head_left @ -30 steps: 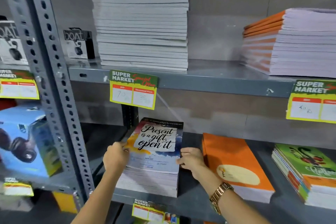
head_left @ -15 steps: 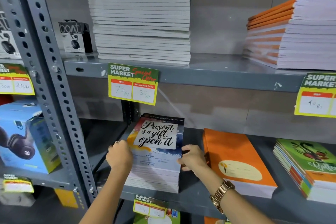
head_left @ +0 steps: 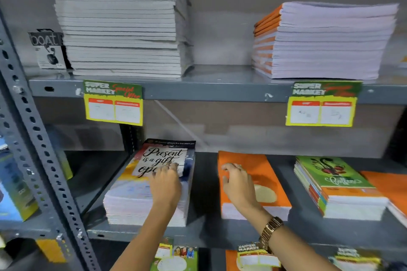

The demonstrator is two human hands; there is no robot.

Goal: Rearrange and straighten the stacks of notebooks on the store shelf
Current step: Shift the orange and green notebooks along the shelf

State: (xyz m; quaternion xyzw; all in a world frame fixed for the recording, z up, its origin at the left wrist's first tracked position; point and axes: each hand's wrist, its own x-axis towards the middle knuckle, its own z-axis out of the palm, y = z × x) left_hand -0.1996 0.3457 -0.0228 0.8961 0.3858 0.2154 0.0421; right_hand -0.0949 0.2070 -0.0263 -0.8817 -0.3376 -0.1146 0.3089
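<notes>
A stack of notebooks with a "Present is a gift" cover (head_left: 141, 185) lies at the left of the lower shelf (head_left: 204, 233). My left hand (head_left: 166, 182) rests flat on its top cover, fingers spread. Beside it lies an orange notebook stack (head_left: 259, 165); my right hand (head_left: 239, 185) hovers over its left part, fingers apart and slightly curled, holding nothing. A green-covered stack (head_left: 330, 178) sits further right, with another orange stack (head_left: 392, 187) at the frame edge. On the upper shelf (head_left: 220, 92) stand a tall white stack (head_left: 119, 20) and an orange-spined stack (head_left: 321, 42).
A perforated grey upright (head_left: 33, 138) borders the bay on the left. Yellow price tags (head_left: 113, 103) hang from the upper shelf edge. A black earbud box (head_left: 47, 49) stands left of the white stack. Blue product boxes (head_left: 13, 185) fill the neighbouring bay. More notebooks show below.
My left hand moved from the left edge of the "Present" stack onto its cover. My right hand left that stack's right edge and shifted over the orange stack. The view panned right.
</notes>
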